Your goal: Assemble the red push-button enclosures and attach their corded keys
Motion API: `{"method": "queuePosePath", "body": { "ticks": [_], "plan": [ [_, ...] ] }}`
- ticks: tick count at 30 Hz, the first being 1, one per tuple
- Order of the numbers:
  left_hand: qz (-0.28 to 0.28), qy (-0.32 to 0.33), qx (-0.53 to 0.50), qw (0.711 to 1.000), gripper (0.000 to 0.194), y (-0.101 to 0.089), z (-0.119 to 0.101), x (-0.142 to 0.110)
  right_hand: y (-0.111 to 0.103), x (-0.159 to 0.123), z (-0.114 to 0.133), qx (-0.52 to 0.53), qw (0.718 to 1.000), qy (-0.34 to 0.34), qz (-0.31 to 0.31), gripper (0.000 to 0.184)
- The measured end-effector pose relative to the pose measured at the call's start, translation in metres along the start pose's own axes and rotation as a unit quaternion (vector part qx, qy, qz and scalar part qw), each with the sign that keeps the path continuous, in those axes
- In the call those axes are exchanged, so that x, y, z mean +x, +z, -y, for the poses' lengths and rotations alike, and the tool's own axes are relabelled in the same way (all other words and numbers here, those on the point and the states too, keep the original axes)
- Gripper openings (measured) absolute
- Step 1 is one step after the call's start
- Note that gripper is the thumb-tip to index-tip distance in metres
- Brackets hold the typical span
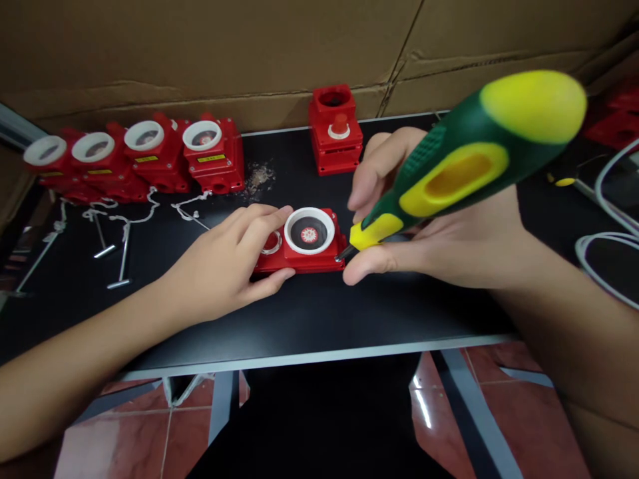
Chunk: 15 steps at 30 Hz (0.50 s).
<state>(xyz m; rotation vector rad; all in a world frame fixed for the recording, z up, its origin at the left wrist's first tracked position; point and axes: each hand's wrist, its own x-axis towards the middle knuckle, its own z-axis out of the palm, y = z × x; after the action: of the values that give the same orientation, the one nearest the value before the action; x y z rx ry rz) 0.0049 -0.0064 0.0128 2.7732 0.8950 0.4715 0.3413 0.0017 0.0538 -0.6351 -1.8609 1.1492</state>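
A red box (293, 259) with a white-rimmed round window lies flat on the black table. My left hand (232, 256) is closed on its left end, thumb along the near side and fingers over the top. In my right hand (424, 233) is a screwdriver (449, 156) with a green and yellow handle, held tilted between thumb and fingers. The screwdriver's tip meets a screw (338, 259) at the box's right near corner. Part of the box's left end is hidden under my left hand.
Several similar red boxes (214, 159) stand at the back left, with white cords and metal T-shaped rods (124, 256). Another red box (335, 130) stands near the cardboard (249, 53) behind. Crumbs (260, 178) lie on the table (299, 326). White cable (604, 259) coils at the right.
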Motion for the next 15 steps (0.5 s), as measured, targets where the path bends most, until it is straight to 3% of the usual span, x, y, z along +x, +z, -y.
{"method": "queuePosePath", "body": {
  "ticks": [8, 15],
  "plan": [
    [0.0, 0.0, 0.002, 1.0, 0.069, 0.0, 0.0, -0.001, -0.024, -0.004, 0.007, 0.013, 0.993, 0.025, 0.112, 0.02],
    [0.009, -0.017, -0.013, 1.0, 0.069, 0.0, -0.001, 0.002, -0.019, -0.003, 0.01, -0.057, 0.995, -0.007, 0.078, 0.012]
  ]
}}
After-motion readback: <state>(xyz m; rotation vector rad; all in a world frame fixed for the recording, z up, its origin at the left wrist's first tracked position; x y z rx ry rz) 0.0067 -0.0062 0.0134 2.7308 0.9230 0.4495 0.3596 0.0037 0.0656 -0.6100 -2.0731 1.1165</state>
